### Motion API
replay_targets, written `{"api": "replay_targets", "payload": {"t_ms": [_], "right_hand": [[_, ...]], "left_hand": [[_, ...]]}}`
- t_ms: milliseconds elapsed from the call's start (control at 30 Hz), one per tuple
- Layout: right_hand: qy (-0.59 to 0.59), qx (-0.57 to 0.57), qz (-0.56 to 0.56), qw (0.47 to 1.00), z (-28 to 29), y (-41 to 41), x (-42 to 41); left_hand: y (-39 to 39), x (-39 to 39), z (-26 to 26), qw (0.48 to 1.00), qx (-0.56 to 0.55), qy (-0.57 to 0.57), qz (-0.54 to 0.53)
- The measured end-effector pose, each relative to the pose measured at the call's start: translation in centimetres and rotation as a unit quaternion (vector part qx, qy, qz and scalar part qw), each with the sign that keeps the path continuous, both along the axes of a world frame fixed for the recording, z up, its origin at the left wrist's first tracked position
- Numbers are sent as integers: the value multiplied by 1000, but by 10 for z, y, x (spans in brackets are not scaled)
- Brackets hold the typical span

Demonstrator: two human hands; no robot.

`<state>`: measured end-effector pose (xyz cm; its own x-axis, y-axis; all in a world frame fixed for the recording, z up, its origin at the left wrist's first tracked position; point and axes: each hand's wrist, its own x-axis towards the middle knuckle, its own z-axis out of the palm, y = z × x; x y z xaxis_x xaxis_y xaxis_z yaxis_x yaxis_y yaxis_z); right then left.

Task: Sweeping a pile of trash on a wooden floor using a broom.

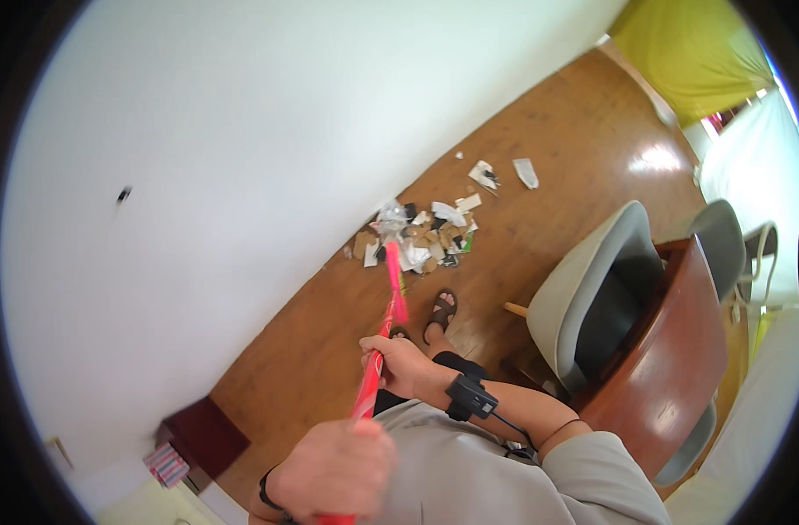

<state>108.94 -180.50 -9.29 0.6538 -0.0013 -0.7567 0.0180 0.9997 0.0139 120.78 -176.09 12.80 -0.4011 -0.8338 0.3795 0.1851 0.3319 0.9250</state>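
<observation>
My right hand (403, 367) is closed around the middle of a red-and-white broom handle (368, 387). My left hand (337, 462), a little blurred, grips the same handle near its top end, at the bottom of the view. The pink broom head (395, 279) is seen nearly edge-on at the handle's far end, in front of my sandalled feet. Just beyond it, a heap of scraps (432, 239) lies on the wooden floor against the white wall. Brown torn cardboard, white paper, clear plastic and black pieces show in it. Whether the bristles touch the heap, I cannot tell.
More white scraps (525, 173) lie beyond the heap. At the right, a grey shell chair (570, 289) stands beside a glossy brown wooden table (668, 374), with other chairs around it. The wall (196, 164) runs along the left. A dark red box-like object (206, 436) stands at lower left.
</observation>
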Motion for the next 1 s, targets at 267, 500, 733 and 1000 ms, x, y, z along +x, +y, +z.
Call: {"api": "replay_targets", "payload": {"t_ms": [267,500,733,1000], "right_hand": [[-89,1,212,973,-74,57,55],[-169,-87,221,956,-213,51,117],[-60,-26,73,995,-217,-70,51],[18,-55,15,998,-86,-203,-61]], "left_hand": [[51,-15,-63,967,51,-195,157],[18,6,-184,888,148,-271,341],[-84,-34,-191,915,85,-221,326],[-161,-95,-147,967,13,-169,190]]}}
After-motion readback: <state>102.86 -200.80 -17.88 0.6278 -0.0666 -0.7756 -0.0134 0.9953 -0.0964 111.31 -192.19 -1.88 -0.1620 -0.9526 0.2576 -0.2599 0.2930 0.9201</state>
